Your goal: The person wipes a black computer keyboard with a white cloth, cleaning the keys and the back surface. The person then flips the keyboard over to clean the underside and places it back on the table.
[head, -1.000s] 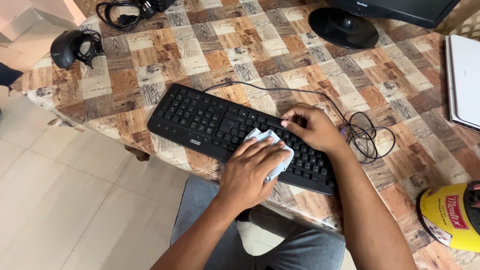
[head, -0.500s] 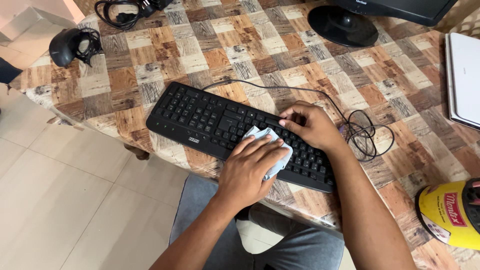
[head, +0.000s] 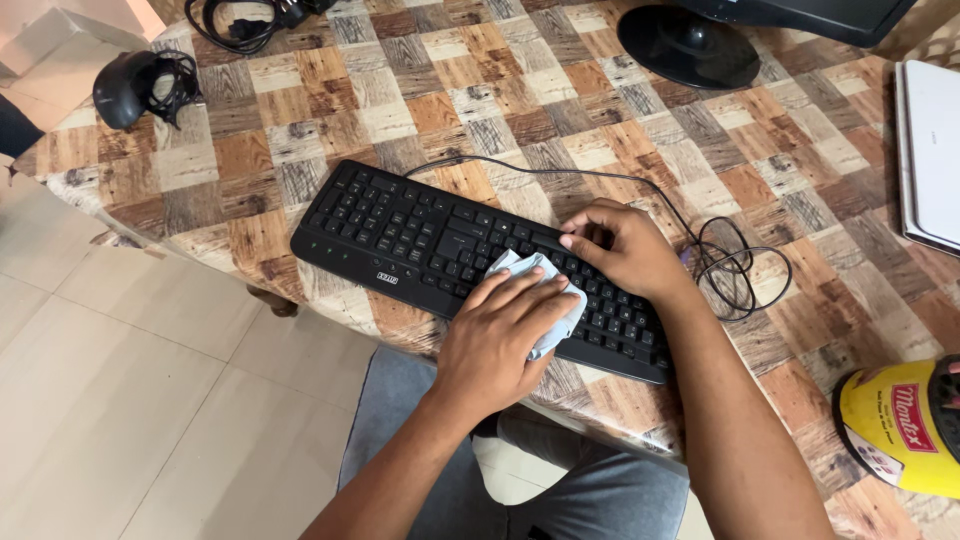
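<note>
- Left hand (head: 495,345): fingers flat and together, pressing a pale blue cloth (head: 550,300) onto the keys; palm down, nothing pinched.
- Cloth: crumpled, mostly under the left fingers, lying on the right half of the black keyboard (head: 400,235).
- Right hand (head: 625,250): fingers curled loosely, resting on the keyboard's far edge just beyond the cloth; holding nothing.
- Keyboard: angled across the near table edge, near-right corner close to the drop-off; left half uncovered.
- Keyboard cable (head: 735,270): looped just right of the right wrist.
- Open surface: bare wood-patchwork table covering (head: 480,90) beyond the keyboard.
- Perimeter: black mouse (head: 130,85) at far left corner, monitor base (head: 690,45) far right, white laptop (head: 935,150) at right edge, yellow container (head: 900,425) near right.
- Below: pale tiled floor (head: 130,400) left of the seated legs.
</note>
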